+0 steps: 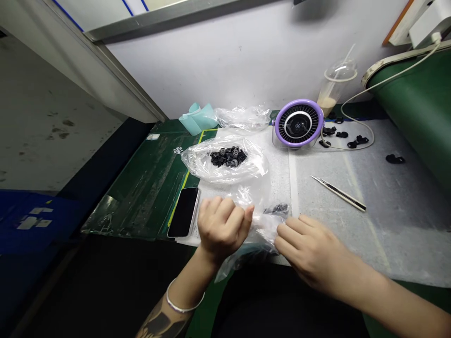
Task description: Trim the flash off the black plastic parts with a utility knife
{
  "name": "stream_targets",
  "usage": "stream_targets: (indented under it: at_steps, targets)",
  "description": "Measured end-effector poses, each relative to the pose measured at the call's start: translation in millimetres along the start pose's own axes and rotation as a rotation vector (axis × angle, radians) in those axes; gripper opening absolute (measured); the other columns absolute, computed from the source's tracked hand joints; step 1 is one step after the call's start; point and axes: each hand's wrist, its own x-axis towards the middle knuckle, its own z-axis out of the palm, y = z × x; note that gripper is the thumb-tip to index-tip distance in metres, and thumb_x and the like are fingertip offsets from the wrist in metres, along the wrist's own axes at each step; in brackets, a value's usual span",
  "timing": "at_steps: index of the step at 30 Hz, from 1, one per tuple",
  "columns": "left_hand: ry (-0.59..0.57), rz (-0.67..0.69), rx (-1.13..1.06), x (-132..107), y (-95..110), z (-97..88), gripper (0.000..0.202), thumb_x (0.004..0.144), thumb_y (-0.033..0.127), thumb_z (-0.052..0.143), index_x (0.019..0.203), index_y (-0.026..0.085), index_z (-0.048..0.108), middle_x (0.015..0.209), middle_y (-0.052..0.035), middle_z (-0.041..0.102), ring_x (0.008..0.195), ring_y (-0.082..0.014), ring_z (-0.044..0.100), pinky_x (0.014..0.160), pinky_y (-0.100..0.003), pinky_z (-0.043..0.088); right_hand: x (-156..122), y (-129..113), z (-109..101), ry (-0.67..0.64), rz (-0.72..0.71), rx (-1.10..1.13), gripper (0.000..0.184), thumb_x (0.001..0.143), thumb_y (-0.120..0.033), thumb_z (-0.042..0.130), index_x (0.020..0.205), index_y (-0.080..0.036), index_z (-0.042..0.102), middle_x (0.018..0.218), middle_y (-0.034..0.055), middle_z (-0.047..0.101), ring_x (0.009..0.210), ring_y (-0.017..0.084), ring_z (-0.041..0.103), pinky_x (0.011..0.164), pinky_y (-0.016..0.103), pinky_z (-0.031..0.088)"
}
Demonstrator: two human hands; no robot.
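My left hand (224,226) is closed in a fist, with the thumb side against a clear plastic bag (267,225). My right hand (310,249) has its fingers curled and pressed together on the same bag, which is stretched between the two hands. Some dark pieces (276,210) show through the plastic just above it. Behind my hands an open clear bag (192,162) lies spread out, holding a heap of small black plastic parts (228,157). My fingertips are hidden.
Left of my hands lies a phone (183,212). A craft knife (338,193) rests on the right. Farther back stand a purple fan (299,124) and a plastic cup (329,94) with a straw. Loose black parts (357,142) lie near a white cable (373,134).
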Motion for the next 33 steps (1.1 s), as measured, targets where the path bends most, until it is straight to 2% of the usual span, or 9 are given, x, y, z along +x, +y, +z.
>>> stream_targets:
  at_steps: [5, 8, 11, 13, 14, 17, 20, 27, 33]
  targets:
    - [0.041, -0.082, -0.021, 2, -26, 3.6, 0.045, 0.092, 0.019, 0.066, 0.056, 0.020, 0.040, 0.057, 0.0019, 0.039, 0.060, -0.0167, 0.032, 0.064, -0.037, 0.021, -24, 18, -8, 0.031, -0.065, 0.112, 0.031, 0.096, 0.001, 0.040, 0.089, -0.018, 0.063, 0.103, 0.0094, 0.074, 0.093, 0.022, 0.063, 0.084, 0.037, 0.049]
    - [0.035, -0.172, -0.109, 1, -28, 10.6, 0.046, 0.094, 0.015, 0.062, 0.057, 0.020, 0.036, 0.057, 0.0030, 0.036, 0.058, -0.0149, 0.034, 0.061, -0.034, 0.026, -37, 27, -13, 0.043, -0.034, 0.182, 0.024, 0.102, -0.001, 0.045, 0.097, -0.016, 0.063, 0.122, 0.0115, 0.072, 0.119, 0.024, 0.059, 0.101, 0.038, 0.045]
    - [0.013, -0.287, -0.228, 3, -11, 13.5, 0.048, 0.097, 0.006, 0.054, 0.059, 0.021, 0.028, 0.059, 0.0054, 0.028, 0.052, -0.0106, 0.033, 0.051, -0.028, 0.027, -34, 21, -18, 0.066, 0.100, 0.198, 0.010, 0.106, -0.025, 0.058, 0.105, -0.017, 0.063, 0.126, 0.0140, 0.067, 0.120, 0.029, 0.055, 0.099, 0.042, 0.042]
    - [0.001, -0.348, -0.288, 7, 8, 11.8, 0.048, 0.097, 0.003, 0.051, 0.061, 0.021, 0.025, 0.060, 0.0063, 0.026, 0.049, -0.0083, 0.031, 0.047, -0.026, 0.026, -21, 9, -18, 0.127, 0.193, 0.121, 0.038, 0.105, -0.048, 0.058, 0.117, -0.013, 0.063, 0.120, 0.0168, 0.065, 0.110, 0.031, 0.055, 0.093, 0.044, 0.041]
    - [-0.004, -0.363, -0.311, 10, 17, 10.0, 0.049, 0.098, 0.003, 0.052, 0.061, 0.021, 0.025, 0.060, 0.0066, 0.026, 0.048, -0.0077, 0.030, 0.046, -0.025, 0.025, -13, 2, -16, 0.136, 0.227, 0.044, 0.039, 0.106, -0.046, 0.054, 0.117, -0.010, 0.064, 0.113, 0.0169, 0.067, 0.104, 0.031, 0.056, 0.089, 0.043, 0.040]
    - [-0.002, -0.358, -0.340, 16, 34, 2.3, 0.048, 0.097, 0.005, 0.056, 0.061, 0.020, 0.029, 0.060, 0.0069, 0.025, 0.049, -0.0073, 0.029, 0.047, -0.025, 0.024, 9, -10, -8, 0.113, 0.207, -0.109, 0.025, 0.103, -0.017, 0.051, 0.082, -0.017, 0.064, 0.075, 0.0062, 0.062, 0.071, 0.024, 0.048, 0.067, 0.038, 0.030]
    - [0.031, -0.321, -0.314, 20, 28, -5.1, 0.046, 0.093, 0.006, 0.062, 0.059, 0.018, 0.033, 0.059, 0.0061, 0.028, 0.052, -0.0088, 0.029, 0.052, -0.028, 0.023, 15, -8, -10, 0.118, 0.134, -0.092, 0.031, 0.096, -0.005, 0.048, 0.071, -0.020, 0.057, 0.067, 0.0020, 0.056, 0.064, 0.022, 0.042, 0.062, 0.037, 0.025]
    - [0.129, -0.424, -0.309, 19, -22, -13.4, 0.052, 0.090, 0.011, 0.067, 0.053, 0.017, 0.031, 0.056, 0.0053, 0.026, 0.054, -0.0098, 0.026, 0.056, -0.031, 0.022, -12, 20, -52, -0.049, -0.005, 0.222, 0.033, 0.089, 0.005, 0.040, 0.092, -0.019, 0.063, 0.080, -0.0003, 0.065, 0.071, 0.018, 0.051, 0.068, 0.035, 0.032]
    - [-0.009, -0.624, -0.526, 19, -5, -13.5, 0.050, 0.098, 0.020, 0.055, 0.056, 0.021, 0.029, 0.057, 0.0040, 0.030, 0.050, -0.0099, 0.034, 0.047, -0.026, 0.031, -31, 39, -54, 0.135, 0.166, 0.040, 0.015, 0.105, -0.017, 0.055, 0.114, -0.022, 0.065, 0.126, 0.0111, 0.068, 0.113, 0.027, 0.060, 0.094, 0.042, 0.042]
